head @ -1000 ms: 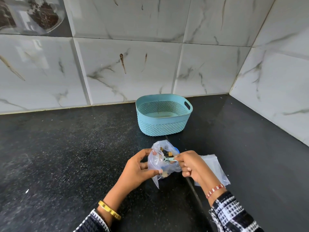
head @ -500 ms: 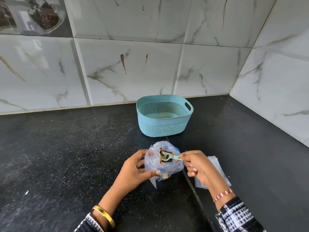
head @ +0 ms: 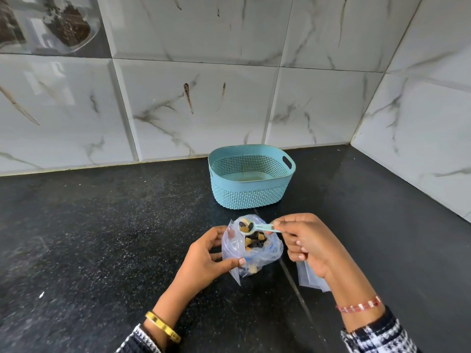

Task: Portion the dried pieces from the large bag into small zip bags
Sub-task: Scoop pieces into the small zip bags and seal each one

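A clear plastic bag [head: 233,247] of dark and yellow dried pieces [head: 254,242] stands on the black counter [head: 102,238], its mouth held open. My left hand [head: 206,259] grips the bag's left side, thumb pressed against the front. My right hand [head: 308,243] pinches the handle of a small pale-teal spoon [head: 257,228]. The spoon's bowl holds a few pieces and hovers just over the bag's mouth. A flat stack of small clear zip bags [head: 309,278] lies on the counter under my right wrist, partly hidden.
A teal perforated basket [head: 251,197] with a handle slot stands behind the bag, near the marble-tiled wall [head: 198,110]. A second tiled wall closes the right side. A seam runs across the counter beneath the bag.
The spoon has come up out of the bag carrying pieces and now sits above its mouth. My left hand keeps its hold on the bag.
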Tool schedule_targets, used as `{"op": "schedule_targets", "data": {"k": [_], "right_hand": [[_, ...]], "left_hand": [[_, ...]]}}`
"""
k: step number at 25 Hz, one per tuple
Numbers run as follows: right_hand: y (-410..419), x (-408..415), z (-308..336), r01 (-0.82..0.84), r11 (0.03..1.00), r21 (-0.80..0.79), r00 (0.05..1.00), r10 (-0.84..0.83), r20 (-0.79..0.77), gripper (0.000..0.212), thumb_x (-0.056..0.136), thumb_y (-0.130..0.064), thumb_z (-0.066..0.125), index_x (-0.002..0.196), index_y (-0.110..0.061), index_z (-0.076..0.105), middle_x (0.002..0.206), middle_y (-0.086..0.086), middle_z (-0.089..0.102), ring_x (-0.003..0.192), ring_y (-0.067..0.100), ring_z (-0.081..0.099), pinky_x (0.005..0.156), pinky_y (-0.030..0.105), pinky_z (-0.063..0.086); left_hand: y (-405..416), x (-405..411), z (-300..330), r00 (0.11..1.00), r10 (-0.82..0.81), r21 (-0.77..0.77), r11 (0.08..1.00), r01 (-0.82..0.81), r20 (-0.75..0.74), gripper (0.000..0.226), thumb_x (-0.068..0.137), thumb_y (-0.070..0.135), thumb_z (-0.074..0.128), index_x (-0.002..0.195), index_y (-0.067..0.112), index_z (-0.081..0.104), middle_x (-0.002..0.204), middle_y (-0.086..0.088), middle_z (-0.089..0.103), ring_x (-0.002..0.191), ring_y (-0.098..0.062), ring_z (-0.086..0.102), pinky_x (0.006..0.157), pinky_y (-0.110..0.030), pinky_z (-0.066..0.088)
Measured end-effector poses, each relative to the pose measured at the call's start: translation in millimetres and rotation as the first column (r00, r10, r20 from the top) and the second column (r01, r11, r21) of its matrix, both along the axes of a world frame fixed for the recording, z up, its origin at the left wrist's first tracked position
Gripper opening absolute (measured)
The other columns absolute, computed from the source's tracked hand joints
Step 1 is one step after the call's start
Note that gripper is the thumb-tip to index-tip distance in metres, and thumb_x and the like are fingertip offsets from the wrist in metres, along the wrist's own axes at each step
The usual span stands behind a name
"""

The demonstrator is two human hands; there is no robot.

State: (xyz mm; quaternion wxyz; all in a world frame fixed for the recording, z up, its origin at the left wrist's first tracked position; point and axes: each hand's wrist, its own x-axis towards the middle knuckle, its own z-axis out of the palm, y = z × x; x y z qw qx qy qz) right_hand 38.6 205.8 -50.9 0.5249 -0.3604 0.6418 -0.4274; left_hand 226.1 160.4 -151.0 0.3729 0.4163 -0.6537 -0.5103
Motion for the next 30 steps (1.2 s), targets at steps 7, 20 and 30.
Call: {"op": "schedule_targets", "data": {"k": [7, 20, 30], "right_hand": [[9.1, 35.3, -8.2, -0.225, 0.950, -0.216, 0.661, -0.014, -0.750, 0.020, 0.092, -0.018, 0.053, 0.100, -0.017, 0.071, 0.084, -0.004, 0.069, 0.071, 0.008, 0.059, 0.063, 0.023, 0.050], [9.4, 26.5, -21.3, -0.300, 0.787, -0.539, 0.600, -0.283, -0.748, 0.020, 0.085, -0.005, 0.056, 0.095, -0.010, 0.072, 0.074, 0.000, 0.068, 0.068, 0.011, 0.056, 0.062, 0.021, 0.046], [-10.5, 15.5, -65.8, -0.337, 0.931, -0.141, 0.175, -0.086, -0.981, 0.022, 0.061, 0.005, 0.074, 0.064, -0.014, 0.062, 0.053, -0.001, 0.051, 0.052, 0.012, 0.041, 0.038, 0.015, 0.015]], "left_hand": [[-0.9, 0.2, -1.0, 1.000, 0.007, -0.015, 1.000, -0.007, -0.002, 0.057, 0.064, 0.015, 0.083, 0.106, 0.037, 0.052, 0.108, 0.010, 0.066, 0.102, -0.001, 0.063, 0.082, -0.022, 0.056], [-5.2, 4.7, 0.2, 1.000, 0.004, -0.007, 1.000, -0.004, -0.010, 0.055, 0.065, 0.015, 0.081, 0.113, 0.021, 0.055, 0.107, 0.007, 0.067, 0.096, -0.001, 0.066, 0.076, -0.017, 0.055], [-1.0, 7.7, -0.6, 0.999, -0.025, 0.046, 0.999, 0.026, -0.025, 0.054, 0.066, 0.015, 0.080, 0.113, 0.017, 0.055, 0.109, 0.003, 0.067, 0.090, -0.010, 0.071, 0.074, -0.024, 0.058]]}}
